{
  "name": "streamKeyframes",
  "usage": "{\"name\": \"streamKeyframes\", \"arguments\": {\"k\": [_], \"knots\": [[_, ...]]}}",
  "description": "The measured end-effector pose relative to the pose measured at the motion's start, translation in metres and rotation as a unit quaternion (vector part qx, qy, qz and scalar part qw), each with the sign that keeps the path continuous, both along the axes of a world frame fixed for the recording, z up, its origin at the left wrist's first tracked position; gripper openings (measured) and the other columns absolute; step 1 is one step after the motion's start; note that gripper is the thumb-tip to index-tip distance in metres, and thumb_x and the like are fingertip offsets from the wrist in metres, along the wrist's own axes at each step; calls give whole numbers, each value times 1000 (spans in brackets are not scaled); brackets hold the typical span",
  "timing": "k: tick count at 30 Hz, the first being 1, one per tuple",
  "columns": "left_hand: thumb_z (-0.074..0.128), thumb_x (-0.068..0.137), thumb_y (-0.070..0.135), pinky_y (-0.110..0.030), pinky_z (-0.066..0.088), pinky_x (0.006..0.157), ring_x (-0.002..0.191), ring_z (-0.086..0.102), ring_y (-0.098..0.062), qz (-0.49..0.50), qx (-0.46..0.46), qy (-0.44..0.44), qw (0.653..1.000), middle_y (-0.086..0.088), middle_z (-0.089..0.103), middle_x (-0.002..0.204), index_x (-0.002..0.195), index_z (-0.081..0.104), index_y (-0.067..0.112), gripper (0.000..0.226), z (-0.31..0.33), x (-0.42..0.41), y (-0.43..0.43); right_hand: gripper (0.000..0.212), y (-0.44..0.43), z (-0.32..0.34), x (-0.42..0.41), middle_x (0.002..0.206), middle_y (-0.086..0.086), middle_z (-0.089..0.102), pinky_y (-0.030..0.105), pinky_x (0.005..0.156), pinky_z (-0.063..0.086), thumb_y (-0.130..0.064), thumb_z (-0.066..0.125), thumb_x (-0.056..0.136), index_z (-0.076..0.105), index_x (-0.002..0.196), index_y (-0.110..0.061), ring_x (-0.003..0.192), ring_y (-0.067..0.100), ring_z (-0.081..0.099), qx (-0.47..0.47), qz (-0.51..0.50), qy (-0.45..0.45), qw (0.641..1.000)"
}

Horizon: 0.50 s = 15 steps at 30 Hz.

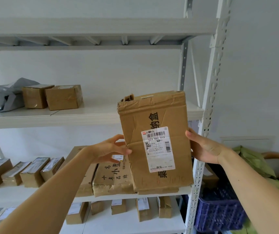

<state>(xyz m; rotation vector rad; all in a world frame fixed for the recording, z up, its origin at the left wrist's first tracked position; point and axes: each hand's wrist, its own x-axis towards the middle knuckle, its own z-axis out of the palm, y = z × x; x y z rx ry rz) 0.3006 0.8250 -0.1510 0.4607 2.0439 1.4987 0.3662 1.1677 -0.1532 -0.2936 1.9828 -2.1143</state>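
A worn brown cardboard box [155,125] with a white shipping label and black printed characters is held upright in front of a white metal shelf rack [91,115]. My left hand [108,150] grips its left edge, thumb on the front face and fingers behind. My right hand [203,147] holds the right edge, fingers hidden behind the box. The box's top left corner is torn and its front is creased.
Two small taped boxes [62,97] and a grey plastic bag [1,97] lie on the upper shelf. Several cardboard parcels [27,173] fill the middle and lower shelves. A blue plastic crate [219,210] and green bags [253,161] stand right of the rack upright.
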Motion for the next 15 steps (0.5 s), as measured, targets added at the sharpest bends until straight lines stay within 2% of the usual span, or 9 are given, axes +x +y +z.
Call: {"name": "streamKeyframes", "arguments": {"k": [3, 6, 7, 9, 10, 13, 15], "knots": [[100, 36, 49, -57, 37, 113, 124, 60, -20, 8, 12, -3, 1000, 4, 62, 134, 132, 48, 32, 111, -4, 13, 28, 118, 27, -9, 19, 135, 9, 62, 43, 107, 44, -67, 90, 41, 46, 143, -26, 127, 31, 56, 14, -22, -16, 1000], [97, 37, 58, -57, 39, 111, 122, 62, -24, 11, 23, 7, 1000, -2, 61, 135, 133, 50, 27, 111, -4, 27, 62, 116, 59, -15, 43, 133, 2, 65, 44, 114, 35, -70, 87, 45, 46, 143, -24, 125, 22, 59, 22, -40, -29, 999], [96, 38, 61, -57, 41, 110, 120, 63, -25, 3, 24, 14, 1000, -4, 60, 135, 133, 50, 26, 111, -2, 31, 77, 115, 71, -13, 52, 133, 1, 65, 42, 113, 36, -70, 87, 45, 47, 143, -24, 123, 20, 60, 24, -47, -31, 998], [93, 38, 65, -55, 47, 105, 116, 66, -25, -1, 33, 21, 999, -7, 62, 132, 133, 49, 25, 112, 0, 41, 103, 114, 91, -11, 68, 131, 2, 66, 39, 108, 41, -70, 88, 42, 51, 139, -23, 122, 22, 61, 25, -65, -42, 997], [92, 37, 68, -54, 50, 102, 114, 67, -25, -3, 38, 24, 999, -8, 63, 130, 133, 48, 24, 114, 0, 46, 119, 112, 103, -10, 79, 131, 4, 66, 42, 112, 38, -70, 88, 42, 54, 137, -23, 126, 25, 58, 24, -75, -49, 996], [88, 36, 74, -54, 52, 99, 116, 65, -26, -17, 38, 23, 999, -10, 61, 132, 133, 45, 21, 118, -1, 59, 164, 92, 136, -13, 108, 132, 7, 65, 50, 121, 23, -70, 84, 54, 61, 131, -24, 137, 34, 46, -6, -101, -63, 993], [85, 39, 77, -54, 51, 100, 117, 64, -27, -27, 29, 22, 999, -11, 60, 132, 135, 43, 19, 119, -3, 66, 191, 69, 158, -14, 122, 132, 8, 65, 51, 120, 25, -66, 67, 76, 61, 131, -24, 134, 33, 50, -28, -131, -65, 989]]}}
